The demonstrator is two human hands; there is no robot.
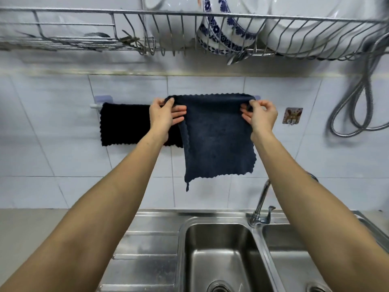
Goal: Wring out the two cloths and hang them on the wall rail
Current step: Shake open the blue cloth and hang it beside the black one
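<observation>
The wire dish rack (189,28) above the wall rail (94,106) holds white plates (305,28) and a blue-patterned bowl (221,34). The left hand (163,116) and right hand (262,115) each pinch a top corner of the dark blue cloth (216,140) at the rail, fingers (179,113) partly curled. The black cloth (126,125) hangs over the rail's left part. Below the rail lies a steel double sink (221,249) with tap (260,207), against white tiled wall (52,144).
</observation>
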